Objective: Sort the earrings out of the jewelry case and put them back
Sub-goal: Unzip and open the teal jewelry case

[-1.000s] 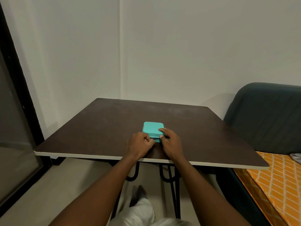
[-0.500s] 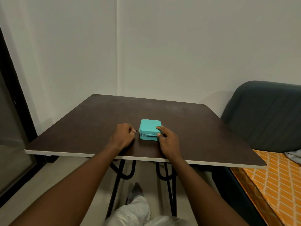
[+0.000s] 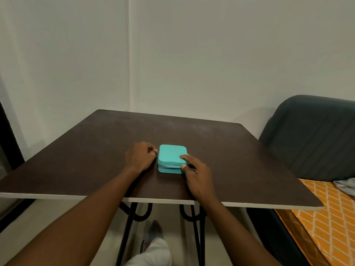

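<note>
your small, rounded-square turquoise jewelry case lies flat on the dark brown square table top, near the front edge and about midway across, with its lid down. your left hand sits just beside the case's left side with its fingers curled in tight; thumb and forefinger pinch the little metal zipper pull at the far left corner of the case. your right hand holds the near right corner. its forefinger lies along the lid, its thumb presses the front wall at the zip seam, and the other fingers rest loosely bent on the table beside the case. how far the zip has been run cannot be told from this view.

under the table stand thin black metal legs, and between them show your pale trouser leg and a foot. to your right is a dark grey-green padded seat back, and below it an orange cloth with a white lattice pattern with a crumpled grey fabric lying on it. plain white walls meet in a corner behind the table
</note>
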A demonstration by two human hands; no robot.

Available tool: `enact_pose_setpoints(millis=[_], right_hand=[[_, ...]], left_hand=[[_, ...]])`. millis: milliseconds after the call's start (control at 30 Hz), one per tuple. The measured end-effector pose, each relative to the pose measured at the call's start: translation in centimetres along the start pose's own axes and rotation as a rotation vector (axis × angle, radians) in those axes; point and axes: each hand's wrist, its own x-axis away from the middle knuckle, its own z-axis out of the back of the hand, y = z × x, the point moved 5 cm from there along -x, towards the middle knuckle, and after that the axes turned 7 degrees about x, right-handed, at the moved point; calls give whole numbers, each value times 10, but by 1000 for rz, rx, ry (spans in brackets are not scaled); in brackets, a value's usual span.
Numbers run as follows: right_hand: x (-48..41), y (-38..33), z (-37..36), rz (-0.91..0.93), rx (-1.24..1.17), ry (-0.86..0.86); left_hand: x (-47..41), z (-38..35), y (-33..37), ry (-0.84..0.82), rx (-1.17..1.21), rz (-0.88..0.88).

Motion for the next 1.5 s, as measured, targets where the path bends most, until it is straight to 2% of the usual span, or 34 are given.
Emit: enact_pose_setpoints(millis=[267,467,600,833,1033,1233,1367,1500], right_hand=[[1,-5,-1,-12,-19,-18],[6,-8,-2,-13,-10,-51],[8,-16,1,6,-32,-64],[7,-17,7,3,-147,-55],[0,-12,1,9,-191,-62],[-9,-9,-8,37,-128,-131],[-18,-11,-12,74,-34,-120],[-29,-10,-15,31,-15,-106]], left_hand=[[-5,-5,5,-65,45,-101],[22,12,7,96,257,-41],[46,13,10,-13,385,-37],[58,16,23,-96,638,-32],[58,15,20,-124,659,9],[56,15,22,-165,664,28],[57,15,23,-162,667,34],[58,14,22,-158,657,47]])
